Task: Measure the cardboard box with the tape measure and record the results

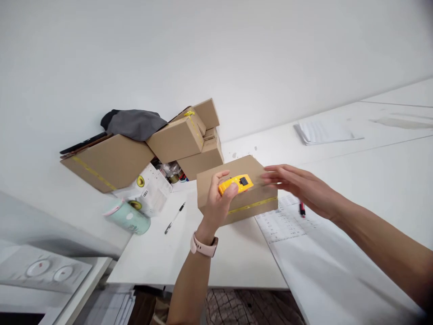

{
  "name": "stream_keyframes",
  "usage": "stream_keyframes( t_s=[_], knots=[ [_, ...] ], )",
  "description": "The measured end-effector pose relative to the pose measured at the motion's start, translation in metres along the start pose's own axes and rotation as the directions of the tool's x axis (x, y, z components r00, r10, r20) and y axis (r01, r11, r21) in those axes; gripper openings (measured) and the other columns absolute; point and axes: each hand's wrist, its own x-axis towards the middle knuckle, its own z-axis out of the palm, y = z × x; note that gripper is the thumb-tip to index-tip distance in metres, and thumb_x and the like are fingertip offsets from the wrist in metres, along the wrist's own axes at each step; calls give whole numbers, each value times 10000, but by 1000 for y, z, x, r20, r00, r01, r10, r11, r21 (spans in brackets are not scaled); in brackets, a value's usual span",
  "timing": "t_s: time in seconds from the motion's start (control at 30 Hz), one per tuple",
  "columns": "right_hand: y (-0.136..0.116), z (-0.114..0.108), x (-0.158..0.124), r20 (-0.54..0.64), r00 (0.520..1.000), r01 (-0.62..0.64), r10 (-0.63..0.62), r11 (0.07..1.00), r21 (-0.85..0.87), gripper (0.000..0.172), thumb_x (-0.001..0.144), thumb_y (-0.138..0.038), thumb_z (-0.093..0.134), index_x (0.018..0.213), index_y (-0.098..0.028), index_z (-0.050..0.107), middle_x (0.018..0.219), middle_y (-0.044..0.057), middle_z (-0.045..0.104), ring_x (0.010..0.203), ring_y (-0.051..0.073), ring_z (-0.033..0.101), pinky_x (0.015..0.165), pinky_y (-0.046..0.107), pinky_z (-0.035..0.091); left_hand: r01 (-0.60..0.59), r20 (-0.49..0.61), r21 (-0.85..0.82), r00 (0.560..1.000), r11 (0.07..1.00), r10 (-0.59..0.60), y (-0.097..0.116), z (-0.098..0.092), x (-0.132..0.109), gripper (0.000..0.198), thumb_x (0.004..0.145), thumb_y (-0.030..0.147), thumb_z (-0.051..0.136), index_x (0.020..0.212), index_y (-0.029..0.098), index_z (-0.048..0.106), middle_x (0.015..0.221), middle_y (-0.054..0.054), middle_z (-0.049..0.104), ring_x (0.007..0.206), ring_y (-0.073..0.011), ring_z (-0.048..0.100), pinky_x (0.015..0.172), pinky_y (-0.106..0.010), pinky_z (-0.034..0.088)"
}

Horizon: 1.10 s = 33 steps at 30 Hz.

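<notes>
Yellow tool (pixel 242 182), in the head view, sits clasped in the left hand (pixel 217 204) against a cardboard box (pixel 259 193). The right hand (pixel 301 186), fingers outstretched, is at the box's right end; I cannot tell whether they touch. Left of it, a pen (pixel 175 217) lies on the white table (pixel 196 257).

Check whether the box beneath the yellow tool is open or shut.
Shut, where visible: the box shows no lifted flap or gap; the rest is hidden.
</notes>
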Motion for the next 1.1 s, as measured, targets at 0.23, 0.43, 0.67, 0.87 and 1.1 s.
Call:
stream_keyframes(
  t_s=[0.23, 0.43, 0.67, 0.87, 1.1],
  knots=[
    [-32, 38, 4, 258, 955, -208, 148, 952, 225, 313, 974, -460, 565, 1070, -206, 721, 991, 85, 736, 909, 190, 697, 934, 355, 571, 36, -3, -21, 999, 999, -36, 15, -23, -26, 619, 838, 543, 675, 1306, 180, 496, 940, -64, 698, 764, -188, 670, 676, -294, 494],
    [-37, 8, 46, -42, 999, -18, 30, 963, 269, 116, 850, -246, 756, 815, -191, 660, 769, 1, 613, 617, 81, 524, 606, 204, 527, 85, -243, 35, 967, 996, -74, 10, -98, -29, 685, 737, 590, 712, 1245, 166, 538, 989, -64, 679, 655, -125, 595, 559, -240, 405],
    [-2, -11, 97, -340, 932, -80, 126, 986, 146, 233, 827, -104, 705, 675, -177, 544, 588, -29, 478, 508, 67, 388, 444, 185, 367, 215, -409, 77, 897, 974, -166, -16, -190, -18, 583, 676, 659, 696, 940, 151, 588, 703, 13, 609, 523, -102, 492, 488, -225, 310],
    [42, 0, 106, -379, 913, -159, 152, 987, 12, 204, 773, -243, 749, 705, -193, 563, 650, -10, 556, 586, 106, 486, 539, 231, 421, 294, -359, 99, 902, 951, -241, -47, -204, -2, 560, 695, 652, 680, 933, 150, 607, 696, 9, 617, 501, -106, 495, 486, -233, 309],
    [53, 6, 110, -309, 930, -270, 197, 939, -212, 347, 749, -522, 750, 889, -220, 655, 934, 62, 707, 846, 221, 639, 648, 299, 466, 281, -231, 96, 940, 955, -253, -61, -178, 34, 488, 753, 608, 669, 965, 171, 618, 752, -6, 628, 542, -112, 509, 486, -232, 318]
  ],
)
